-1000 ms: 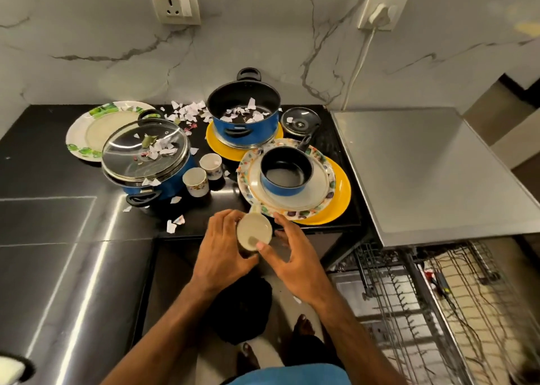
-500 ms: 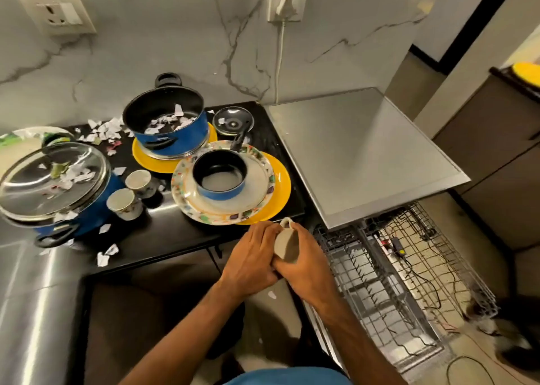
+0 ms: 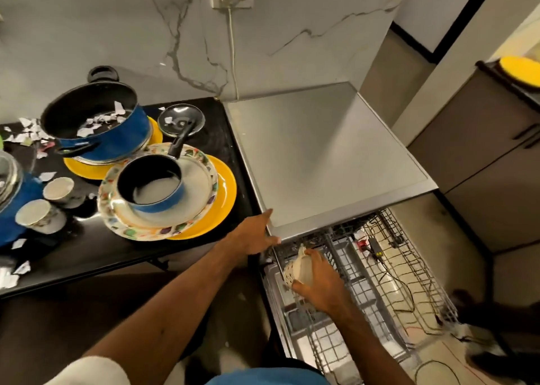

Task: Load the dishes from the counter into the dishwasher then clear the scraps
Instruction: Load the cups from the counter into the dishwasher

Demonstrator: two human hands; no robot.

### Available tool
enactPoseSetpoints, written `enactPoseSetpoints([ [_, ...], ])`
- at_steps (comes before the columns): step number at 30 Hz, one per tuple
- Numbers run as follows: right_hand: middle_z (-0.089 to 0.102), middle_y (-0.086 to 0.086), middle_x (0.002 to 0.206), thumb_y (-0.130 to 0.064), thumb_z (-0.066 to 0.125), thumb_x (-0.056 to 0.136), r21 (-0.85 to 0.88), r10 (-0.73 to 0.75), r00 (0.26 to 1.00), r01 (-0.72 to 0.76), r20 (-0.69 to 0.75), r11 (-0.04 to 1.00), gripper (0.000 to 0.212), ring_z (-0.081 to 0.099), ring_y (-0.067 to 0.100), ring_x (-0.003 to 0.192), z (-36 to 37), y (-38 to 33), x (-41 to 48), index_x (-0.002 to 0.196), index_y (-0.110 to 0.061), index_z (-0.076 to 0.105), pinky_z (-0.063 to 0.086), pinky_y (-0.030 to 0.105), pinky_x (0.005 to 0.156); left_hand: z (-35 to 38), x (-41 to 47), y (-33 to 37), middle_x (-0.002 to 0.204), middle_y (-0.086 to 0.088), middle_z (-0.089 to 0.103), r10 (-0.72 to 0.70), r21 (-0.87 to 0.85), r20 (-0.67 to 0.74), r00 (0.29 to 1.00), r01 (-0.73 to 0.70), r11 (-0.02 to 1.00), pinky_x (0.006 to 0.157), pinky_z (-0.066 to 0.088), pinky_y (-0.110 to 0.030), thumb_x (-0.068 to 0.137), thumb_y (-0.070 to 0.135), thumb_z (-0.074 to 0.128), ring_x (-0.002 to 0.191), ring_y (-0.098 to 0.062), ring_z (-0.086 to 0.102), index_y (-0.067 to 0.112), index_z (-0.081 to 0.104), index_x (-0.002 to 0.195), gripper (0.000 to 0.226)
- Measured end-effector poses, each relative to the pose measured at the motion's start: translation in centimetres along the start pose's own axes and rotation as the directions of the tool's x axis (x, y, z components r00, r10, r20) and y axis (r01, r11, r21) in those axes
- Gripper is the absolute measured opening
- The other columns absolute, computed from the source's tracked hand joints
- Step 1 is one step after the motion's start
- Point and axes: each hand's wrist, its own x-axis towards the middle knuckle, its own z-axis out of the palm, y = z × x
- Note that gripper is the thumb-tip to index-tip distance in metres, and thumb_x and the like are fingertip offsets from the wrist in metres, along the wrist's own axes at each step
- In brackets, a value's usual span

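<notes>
My right hand (image 3: pixel 320 282) grips a small patterned cup (image 3: pixel 295 270), tilted on its side over the pulled-out wire rack (image 3: pixel 380 282) of the dishwasher. My left hand (image 3: pixel 254 235) is open, fingers resting at the front left corner of the grey dishwasher top (image 3: pixel 321 156). On the black counter (image 3: pixel 87 253) stand a blue saucepan (image 3: pixel 152 185) on a floral plate (image 3: pixel 163 226) over a yellow plate (image 3: pixel 222 197), a big blue pot (image 3: pixel 96 127) holding paper scraps (image 3: pixel 99 121), and two small cups (image 3: pixel 38 215).
A small glass lid (image 3: pixel 181 120) lies behind the saucepan. Another lidded blue pot (image 3: pixel 11 185) shows at the left edge. Torn paper scraps (image 3: pixel 26 130) litter the counter. A cord (image 3: pixel 232 48) runs from a wall plug. Brown cabinets (image 3: pixel 482 165) stand right of the dishwasher.
The view swung right. Both hands held the cup before; now only my right hand holds it, lower over the rack, while my left hand let go and moved to the dishwasher corner.
</notes>
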Motion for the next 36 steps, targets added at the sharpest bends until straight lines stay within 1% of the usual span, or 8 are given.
enactPoseSetpoints([
  [4, 0.056, 0.0, 0.137, -0.047, 0.086, 0.077, -0.02, 0.007, 1.0, -0.007, 0.026, 1.0, 0.093, 0.062, 0.022, 0.116, -0.6, 3.3, 3.0, 0.151, -0.028, 0.034, 0.059, 0.042, 0.094, 0.1, 3.4, 1.9, 0.149, -0.015, 0.049, -0.151, 0.107, -0.025, 0.988, 0.153, 0.982, 0.11, 0.045, -0.043, 0.086, 0.047, 0.075, 0.134, -0.033, 0.051, 0.014, 0.029, 0.157, 0.091],
  [7, 0.056, 0.002, 0.133, -0.045, 0.085, 0.08, -0.055, 0.023, 0.995, -0.018, 0.093, 0.998, 0.082, 0.061, 0.022, 0.115, -0.1, 5.3, 6.2, 0.146, -0.025, 0.04, 0.057, 0.038, 0.094, 0.2, 3.9, 3.1, 0.132, -0.01, 0.058, -0.179, 0.321, -0.04, 0.983, 0.182, 0.929, 0.097, 0.053, -0.045, 0.086, 0.035, 0.075, 0.119, -0.03, 0.059, 0.016, 0.049, 0.139, 0.062],
  [11, 0.062, 0.003, 0.116, -0.035, 0.084, 0.083, -0.116, 0.025, 0.975, 0.001, 0.22, 0.993, 0.062, 0.063, 0.017, 0.097, 1.4, 6.7, 10.3, 0.134, -0.015, 0.055, 0.057, 0.023, 0.079, 0.7, 4.4, 4.3, 0.128, -0.008, 0.061, -0.192, 0.5, -0.062, 0.979, 0.197, 0.843, 0.091, 0.052, -0.043, 0.093, 0.015, 0.066, 0.117, -0.029, 0.061, 0.015, 0.058, 0.128, 0.036],
  [14, 0.064, 0.007, 0.13, -0.045, 0.081, 0.082, -0.218, -0.04, 0.976, 0.088, 0.213, 0.972, 0.081, 0.067, 0.026, 0.109, 3.9, 8.3, 12.9, 0.149, -0.018, 0.044, 0.06, 0.036, 0.087, 0.4, 5.0, 5.2, 0.129, -0.008, 0.061, -0.165, 0.59, -0.049, 0.985, 0.162, 0.791, 0.092, 0.051, -0.041, 0.094, 0.013, 0.065, 0.12, -0.028, 0.06, 0.013, 0.059, 0.128, 0.034],
  [19, 0.026, 0.01, 0.169, -0.038, 0.076, 0.09, -0.288, -0.103, 0.965, 0.173, 0.241, 0.942, 0.102, 0.037, 0.038, 0.148, 7.7, 10.5, 14.8, 0.166, -0.024, 0.01, 0.053, 0.05, 0.106, 0.1, 5.7, 6.3, 0.126, -0.007, 0.063, -0.139, 0.642, -0.048, 0.989, 0.137, 0.755, 0.085, 0.049, -0.038, 0.098, 0.012, 0.06, 0.116, -0.026, 0.062, 0.012, 0.064, 0.122, 0.025],
  [27, 0.045, 0.01, 0.154, -0.021, 0.085, 0.083, -0.229, -0.178, 0.95, 0.239, 0.255, 0.944, 0.114, 0.059, 0.033, 0.128, 9.9, 10.8, 16.7, 0.165, -0.025, 0.007, 0.059, 0.029, 0.078, 0.3, 6.4, 5.8, 0.114, -0.007, 0.067, -0.138, 0.647, -0.047, 0.989, 0.135, 0.75, 0.081, 0.053, -0.038, 0.095, 0.019, 0.067, 0.102, -0.024, 0.065, 0.011, 0.065, 0.113, 0.02],
  [31, 0.028, 0.011, 0.168, -0.023, 0.086, 0.081, -0.271, -0.22, 0.95, 0.276, 0.22, 0.922, 0.119, 0.05, 0.04, 0.139, 11.0, 11.7, 17.2, 0.166, -0.019, 0.003, 0.061, 0.044, 0.093, 0.6, 6.7, 5.9, 0.113, -0.008, 0.067, -0.153, 0.635, -0.062, 0.986, 0.157, 0.756, 0.082, 0.052, -0.037, 0.094, 0.019, 0.069, 0.101, -0.024, 0.064, 0.011, 0.065, 0.113, 0.02],
  [36, 0.032, 0.012, 0.166, -0.023, 0.088, 0.08, -0.192, -0.211, 0.948, 0.259, 0.239, 0.946, 0.116, 0.042, 0.035, 0.145, 10.8, 12.1, 17.0, 0.166, -0.018, 0.011, 0.05, 0.045, 0.109, 1.1, 7.2, 6.4, 0.108, -0.008, 0.066, -0.172, 0.649, -0.055, 0.984, 0.166, 0.742, 0.082, 0.053, -0.037, 0.095, 0.019, 0.069, 0.096, -0.023, 0.064, 0.01, 0.065, 0.112, 0.02],
])
